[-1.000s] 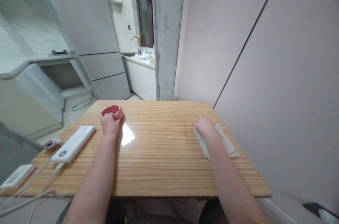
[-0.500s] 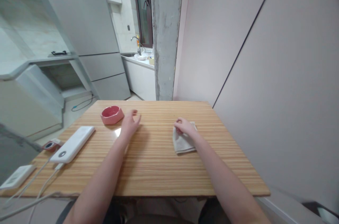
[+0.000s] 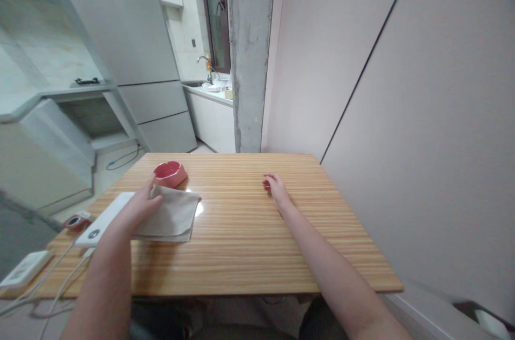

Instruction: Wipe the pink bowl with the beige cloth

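Observation:
A folded light grey-beige cloth (image 3: 175, 214) is at the left side of the wooden table, just in front of a pink-red ashtray (image 3: 172, 175). My left hand (image 3: 142, 205) grips its left edge, with the thumb lying over the top and the other fingers partly hidden. Those fingers reach close to the ashtray; whether they touch it I cannot tell. Over the right half of the table, my right hand (image 3: 277, 190) is loosely curled, fingers a little apart and nothing visible in it.
A white power bank (image 3: 98, 230) with cables lies left of the cloth, partly behind my left forearm. Farther left are a small red-and-white object (image 3: 77, 222) and a white power strip (image 3: 26, 269). A wall (image 3: 362, 131) borders the table's right side.
The cloth has gone from under my right hand to my left hand, at the table's left. My left hand has moved left and toward me; my right hand has let go and stays near its place.

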### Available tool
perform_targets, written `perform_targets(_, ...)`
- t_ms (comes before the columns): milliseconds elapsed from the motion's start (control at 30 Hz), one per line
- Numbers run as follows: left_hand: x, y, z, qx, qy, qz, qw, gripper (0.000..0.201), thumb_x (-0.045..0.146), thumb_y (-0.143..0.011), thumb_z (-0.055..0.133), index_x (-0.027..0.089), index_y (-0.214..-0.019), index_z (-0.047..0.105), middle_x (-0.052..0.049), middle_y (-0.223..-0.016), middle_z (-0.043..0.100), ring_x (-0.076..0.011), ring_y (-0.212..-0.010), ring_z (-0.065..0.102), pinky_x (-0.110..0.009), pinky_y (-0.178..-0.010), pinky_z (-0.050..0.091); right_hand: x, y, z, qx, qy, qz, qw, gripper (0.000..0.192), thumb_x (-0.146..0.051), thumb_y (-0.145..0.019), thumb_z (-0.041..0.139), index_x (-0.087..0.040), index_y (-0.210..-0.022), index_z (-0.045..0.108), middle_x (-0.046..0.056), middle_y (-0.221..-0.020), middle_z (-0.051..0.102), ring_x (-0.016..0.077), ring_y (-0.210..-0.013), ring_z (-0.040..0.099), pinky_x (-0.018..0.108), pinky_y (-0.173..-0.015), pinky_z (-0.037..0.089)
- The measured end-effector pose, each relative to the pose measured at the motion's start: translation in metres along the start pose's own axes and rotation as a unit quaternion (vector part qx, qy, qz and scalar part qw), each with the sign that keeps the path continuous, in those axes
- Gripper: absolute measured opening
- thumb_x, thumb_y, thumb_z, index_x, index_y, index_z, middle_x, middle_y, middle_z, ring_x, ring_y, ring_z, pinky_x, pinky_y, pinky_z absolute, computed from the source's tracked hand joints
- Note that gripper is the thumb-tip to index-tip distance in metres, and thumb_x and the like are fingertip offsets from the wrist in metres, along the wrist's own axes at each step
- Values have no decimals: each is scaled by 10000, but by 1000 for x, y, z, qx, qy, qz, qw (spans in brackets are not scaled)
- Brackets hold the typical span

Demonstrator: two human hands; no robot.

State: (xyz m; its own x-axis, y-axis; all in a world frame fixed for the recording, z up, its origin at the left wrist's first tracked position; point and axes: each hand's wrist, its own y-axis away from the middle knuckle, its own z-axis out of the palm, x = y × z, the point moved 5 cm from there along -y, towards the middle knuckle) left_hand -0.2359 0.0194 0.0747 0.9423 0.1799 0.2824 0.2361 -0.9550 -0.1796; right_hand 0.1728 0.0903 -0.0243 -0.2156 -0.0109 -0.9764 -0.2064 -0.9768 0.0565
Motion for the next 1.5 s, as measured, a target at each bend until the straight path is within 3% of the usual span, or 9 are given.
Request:
perform_targets(133, 3, 23, 30, -88, -60, -11, 994, 653, 429, -916, 367, 159, -1506, 299, -189, -1575, 247, -392, -1439, 233, -651, -1069, 276, 3, 0, 5, -17, 12, -18, 1000, 271, -439, -643, 645, -204, -766, 591, -34, -581, 602, 116, -542, 557, 230, -538, 428)
perform_targets(333, 36, 42, 61, -124, -41, -3, 992, 512, 437, -925, 340, 184, -1313, 556, -182, -1558, 294, -403, -1446, 209, -716, -1052, 204, 7, -2, 7, -33, 46, -49, 997, 314, -503, -666, 645, -200, -736, 602, -14, -600, 611, 134, -576, 573, 255, -565, 457)
perform_targets(600, 222, 25, 95, -183, 256, 223, 923, 257, 270, -874, 407, 176, -749, 612, -37, -718, 664, -176, -719, 622, -318, -754, 504, 7, -1, 15, -85, 101, -137, 982, 430, -561, -768, 598, -230, -1038, 642, 73, -1129, 669, 203, -1047, 613, 349, -880, 500)
perform_targets(733, 260, 12, 139, -180, 304, 229, 907, 233, 146, -821, 438, 154, -875, 665, -51, -852, 715, -169, -822, 644, -289, -792, 504, 8, 1, 18, -147, 157, -160, 963, 397, -493, -856, 513, -251, -1154, 616, 59, -1203, 650, 195, -1146, 587, 374, -1020, 443)
perform_targets(933, 254, 11, 165, -138, 317, 262, 901, 332, 80, -759, 482, 155, -1009, 686, -83, -1046, 723, -197, -983, 648, -322, -914, 489, 9, 6, 23, -155, 215, -205, 942, 356, -293, -797, 575, -222, -1143, 620, 76, -1174, 662, 211, -1115, 598, 411, -1047, 421)
perform_targets(1067, 242, 3, 139, -115, 324, 280, 897, 244, 104, -789, 482, 161, -915, 683, -70, -958, 720, -192, -934, 649, -342, -921, 494, 13, 4, 23, -142, 186, -190, 954, 385, -312, -797, 590, -233, -1175, 584, 85, -1158, 652, 214, -1104, 599, 416, -994, 464)
perform_targets(1267, 99, -23, 32, 299, 180, -7, 937, 342, 311, -864, 532, 166, -1170, 581, -167, -1430, 414, -382, -1360, 327, -634, -1067, 291, 20, -7, 11, -28, 139, -159, 977, 428, -310, -825, 556, -228, -1243, 508, 115, -1186, 611, 195, -1048, 610, 397, -960, 487)
perform_targets(1367, 45, -34, 36, 197, 99, -104, 970, 538, 419, -769, 653, 170, -1236, 555, -206, -1540, 193, -483, -1421, 116, -703, -1042, 246, 21, -8, 12, -33, 144, -168, 975, 409, -327, -822, 563, -238, -1219, 521, 99, -1165, 614, 187, -1001, 614, 383, -927, 502)
perform_targets(1500, 24, -43, 57, 135, 61, -114, 982, 424, 394, -773, 620, 138, -1111, 618, -213, -1468, 315, -433, -1419, 149, -582, -1094, 279, 21, -8, 10, -38, 147, -174, 973, 365, -349, -816, 566, -229, -1160, 554, 91, -1153, 621, 178, -960, 612, 369, -908, 504)
